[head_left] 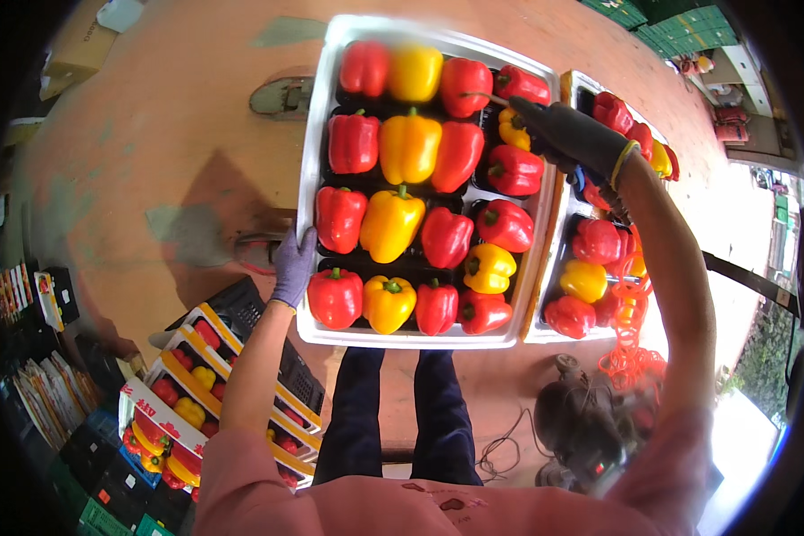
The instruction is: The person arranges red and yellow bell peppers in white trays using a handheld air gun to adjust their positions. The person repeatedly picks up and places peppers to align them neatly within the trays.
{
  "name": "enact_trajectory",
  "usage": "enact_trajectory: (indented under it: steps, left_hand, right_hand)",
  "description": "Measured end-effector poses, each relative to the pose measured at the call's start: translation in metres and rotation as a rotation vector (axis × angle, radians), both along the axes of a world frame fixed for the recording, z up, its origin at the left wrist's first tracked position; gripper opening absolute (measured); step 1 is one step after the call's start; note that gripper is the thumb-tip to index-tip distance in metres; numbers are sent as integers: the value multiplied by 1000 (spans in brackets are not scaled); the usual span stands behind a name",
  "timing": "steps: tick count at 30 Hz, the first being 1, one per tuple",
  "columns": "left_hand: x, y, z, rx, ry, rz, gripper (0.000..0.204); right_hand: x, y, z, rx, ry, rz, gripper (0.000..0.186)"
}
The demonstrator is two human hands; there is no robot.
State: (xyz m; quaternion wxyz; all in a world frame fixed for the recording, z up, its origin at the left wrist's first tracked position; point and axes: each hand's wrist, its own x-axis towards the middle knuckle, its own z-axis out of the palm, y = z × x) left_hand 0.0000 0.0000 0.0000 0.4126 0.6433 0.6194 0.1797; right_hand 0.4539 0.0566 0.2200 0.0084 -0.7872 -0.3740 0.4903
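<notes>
A white foam tray [316,170] is in front of me, filled with rows of red and yellow bell peppers [411,147] in black inner trays. My left hand [294,270], in a purple-grey glove, grips the tray's left rim. Over its upper right part, my right hand [573,141], in a dark glove, is closed round an air blow gun, whose thin nozzle [489,96] points left across the peppers. Most of the gun's body is hidden by the glove. Below that hand dangles an orange coiled hose [630,313].
A second foam box [536,332] of peppers adjoins on the right. Cartons of peppers [165,411] are stacked at lower left, near black crates [228,313]. A dark machine [581,420] with a cable stands at lower right. Green crates [688,36] are at the far right.
</notes>
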Motion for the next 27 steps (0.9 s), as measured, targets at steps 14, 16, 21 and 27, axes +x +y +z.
enact_trajectory:
  steps: [14, 16, 21, 27]
  left_hand:
    - [0, 4, 13, -15, 1, -47, 47]
    - [4, 5, 14, -18, -16, -39, 47]
    - [-1, 9, 16, -74, -75, -67, 46]
    - [1, 5, 14, -25, -71, -27, 43]
  right_hand:
    - [-108, -18, 20, 225, 135, 809, 37]
    - [-110, -27, 27, 86, 99, 682, 37]
    - [-78, -67, 33, -33, 146, 212, 59]
    - [-75, -180, 47, -478, 194, 139, 38]
